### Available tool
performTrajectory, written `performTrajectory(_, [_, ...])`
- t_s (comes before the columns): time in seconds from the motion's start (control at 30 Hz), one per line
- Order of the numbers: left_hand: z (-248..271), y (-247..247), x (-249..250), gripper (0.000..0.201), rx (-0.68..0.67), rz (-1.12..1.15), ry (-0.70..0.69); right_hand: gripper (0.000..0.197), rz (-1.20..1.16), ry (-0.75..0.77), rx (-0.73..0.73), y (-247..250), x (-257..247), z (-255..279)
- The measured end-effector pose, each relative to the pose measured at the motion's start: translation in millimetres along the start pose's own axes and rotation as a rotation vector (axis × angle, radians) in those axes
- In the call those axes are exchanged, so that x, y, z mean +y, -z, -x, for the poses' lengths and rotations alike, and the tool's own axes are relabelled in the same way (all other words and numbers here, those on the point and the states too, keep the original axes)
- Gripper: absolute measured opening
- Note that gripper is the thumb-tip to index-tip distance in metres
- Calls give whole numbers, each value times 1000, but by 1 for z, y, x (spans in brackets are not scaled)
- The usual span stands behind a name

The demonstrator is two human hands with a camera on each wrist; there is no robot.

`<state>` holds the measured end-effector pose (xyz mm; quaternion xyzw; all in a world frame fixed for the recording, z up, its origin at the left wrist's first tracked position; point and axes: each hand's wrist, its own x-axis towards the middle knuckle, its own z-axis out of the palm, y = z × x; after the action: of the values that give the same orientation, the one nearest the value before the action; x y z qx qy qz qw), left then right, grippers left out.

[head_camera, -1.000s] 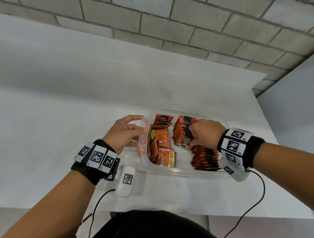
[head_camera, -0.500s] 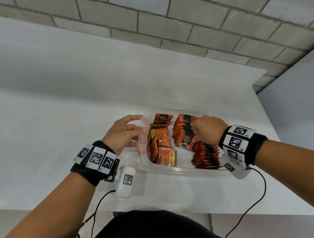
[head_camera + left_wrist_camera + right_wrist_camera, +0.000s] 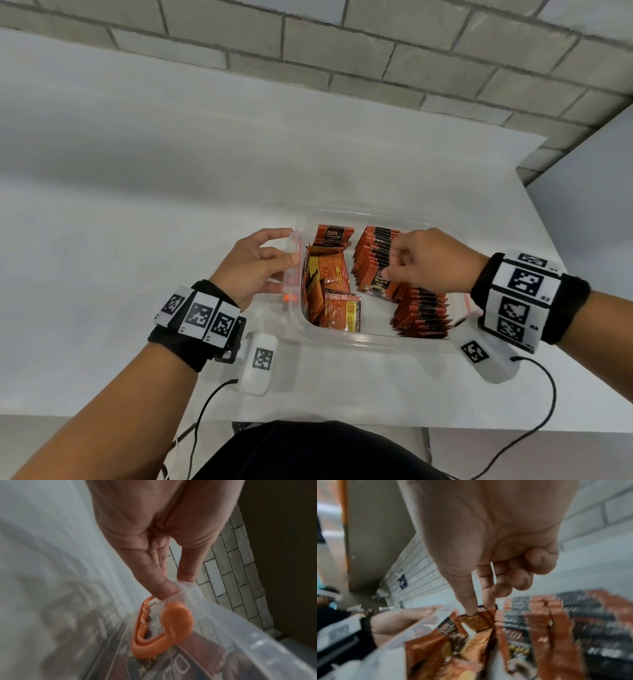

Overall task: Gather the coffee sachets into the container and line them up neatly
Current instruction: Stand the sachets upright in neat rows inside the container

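Note:
A clear plastic container point(image 3: 376, 343) sits on the white table and holds the orange-and-black coffee sachets. One row point(image 3: 371, 251) stands on edge at the far middle, a second row point(image 3: 423, 311) stands near right, and loose sachets point(image 3: 329, 291) lean at the left. My left hand point(image 3: 260, 263) grips the container's left rim beside its orange clip point(image 3: 173, 623). My right hand point(image 3: 388, 270) hovers over the far row with fingers curled. In the right wrist view its thumb and forefinger pinch the top edge of one sachet point(image 3: 476, 622).
The table point(image 3: 137, 240) runs far to the left and back to a grey brick wall point(image 3: 342, 51). Its front edge lies just below my forearms and its right edge close beyond the container. A white sensor pod point(image 3: 260, 359) with a cable rests left of the container.
My right hand has turned from a fist on the far row to a thumb-and-forefinger pinch, and the row's front sachet shows more. The left hand keeps its hold on the rim.

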<state>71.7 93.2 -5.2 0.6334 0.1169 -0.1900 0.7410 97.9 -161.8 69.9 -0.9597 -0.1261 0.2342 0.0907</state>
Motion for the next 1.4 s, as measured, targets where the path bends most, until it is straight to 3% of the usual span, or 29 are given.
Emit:
performTrajectory(0.1, [-1, -1, -1, 44, 2, -5, -2, 23, -91, -31, -120, -11, -14, 1])
performTrajectory(0.23, [-2, 1, -1, 44, 2, -16, -7, 39, 44, -115, -297, -22, -32, -10])
performTrajectory(0.37, [-2, 0, -2, 43, 0, -6, -8, 34, -9, -211, -388, -38, -43, -25])
performTrajectory(0.5, [-2, 1, -4, 43, -2, 2, -9, 36, -326, -366, -395, -46, -56, -29])
performTrajectory(0.7, [-2, 2, -5, 43, -9, 17, -9, 44, -568, -450, -334, -35, -67, -25])
performTrajectory(0.9, [-2, 2, -4, 44, -23, 23, -3, 37, -589, -372, -352, -39, -70, -21])
performTrajectory(1.2, [-4, 3, -5, 44, -28, 42, -1, 32, -738, -427, -399, -47, -67, -32])
performTrajectory(1.4, [-6, 4, -6, 43, -28, 47, 0, 40, -772, -416, -428, -53, -69, -34])
